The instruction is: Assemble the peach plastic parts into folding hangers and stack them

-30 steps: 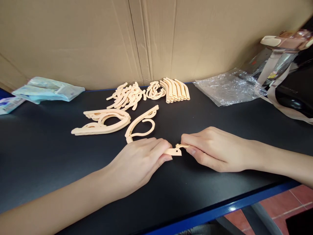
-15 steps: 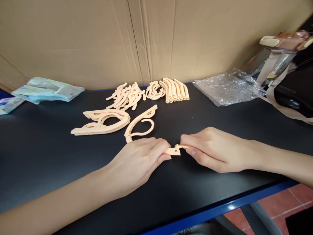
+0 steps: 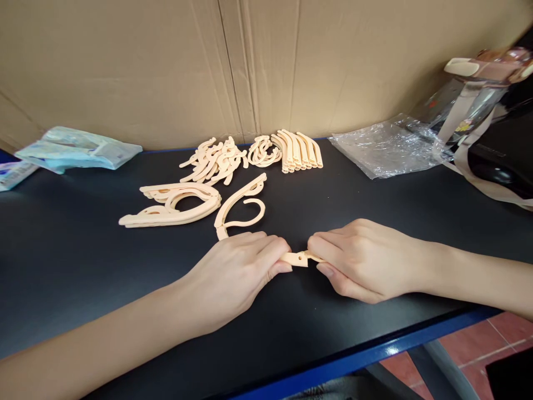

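Note:
My left hand [image 3: 244, 278] is closed around a beige plastic hanger arm [image 3: 296, 259], whose squared end with a small hole sticks out past the thumb. Facing it, my right hand [image 3: 366, 261] pinches a thin beige piece [image 3: 313, 256], mostly covered by the fingers; its tip meets the end of the hanger arm. Just beyond my left hand is a partly assembled folding hanger [image 3: 233, 203] with a curved hook. Its lower end goes behind my knuckles, and I cannot tell whether it joins the held arm. Farther left lie stacked folded hangers [image 3: 175, 205].
At the back of the black table [image 3: 166, 266] are a pile of small curved pieces [image 3: 216, 161], several hooks [image 3: 263, 151] and a row of hanger arms [image 3: 297, 151]. A clear plastic bag [image 3: 383, 147] and a strapped bottle [image 3: 470, 105] stand right, a blue packet [image 3: 79, 149] left.
The thin piece in my right hand has come down level with the hanger arm's end, and the right hand has lowered slightly. The hook beyond my left hand has shifted a little right.

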`<state>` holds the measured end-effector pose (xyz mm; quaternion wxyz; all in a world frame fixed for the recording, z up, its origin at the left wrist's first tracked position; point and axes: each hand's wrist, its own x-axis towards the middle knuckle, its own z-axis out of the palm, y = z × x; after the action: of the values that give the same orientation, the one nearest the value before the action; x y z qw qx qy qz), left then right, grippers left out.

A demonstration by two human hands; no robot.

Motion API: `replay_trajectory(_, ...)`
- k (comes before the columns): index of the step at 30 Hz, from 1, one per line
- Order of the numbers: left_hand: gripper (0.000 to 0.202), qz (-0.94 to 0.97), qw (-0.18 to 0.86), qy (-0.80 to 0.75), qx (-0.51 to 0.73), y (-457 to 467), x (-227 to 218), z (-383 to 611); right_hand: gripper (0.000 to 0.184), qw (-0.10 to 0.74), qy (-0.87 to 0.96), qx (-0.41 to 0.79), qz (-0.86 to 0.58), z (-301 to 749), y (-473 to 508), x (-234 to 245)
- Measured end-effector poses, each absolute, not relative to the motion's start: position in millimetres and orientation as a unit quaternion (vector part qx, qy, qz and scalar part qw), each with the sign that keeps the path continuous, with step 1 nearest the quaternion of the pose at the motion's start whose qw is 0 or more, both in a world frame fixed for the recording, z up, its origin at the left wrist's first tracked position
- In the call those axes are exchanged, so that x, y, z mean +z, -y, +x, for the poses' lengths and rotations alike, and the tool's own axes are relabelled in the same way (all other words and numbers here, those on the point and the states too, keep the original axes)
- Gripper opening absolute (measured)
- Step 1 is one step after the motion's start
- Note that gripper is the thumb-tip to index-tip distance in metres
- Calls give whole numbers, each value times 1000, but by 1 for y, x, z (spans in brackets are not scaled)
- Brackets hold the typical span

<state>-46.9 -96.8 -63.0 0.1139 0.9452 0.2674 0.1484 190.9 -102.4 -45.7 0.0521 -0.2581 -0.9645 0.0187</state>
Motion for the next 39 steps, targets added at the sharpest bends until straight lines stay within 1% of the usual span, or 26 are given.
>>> replay_trajectory(4,21,947,108,-264,150,97,-61,-46,24,54,969,-32,-241,190,103,-48)
replay_trajectory(10,20,945,115,-270,143,98,-59,-45,22,73,968,-75,-227,191,104,-51)
replay_trajectory(21,25,949,108,-263,135,96,-60,-46,22,91,960,-185,-190,189,108,-52)
replay_trajectory(25,19,943,142,-263,146,95,-62,-48,26,102,960,-176,-192,189,106,-51)
replay_trajectory(28,13,940,157,-262,155,96,-60,-48,29,111,966,-141,-184,189,101,-48)
replay_trajectory(31,11,948,137,-239,157,98,-57,-47,35,107,972,-115,-172,190,95,-44)
replay_trajectory(39,17,962,84,-185,180,101,-56,-49,43,112,961,-157,-196,199,85,-34)
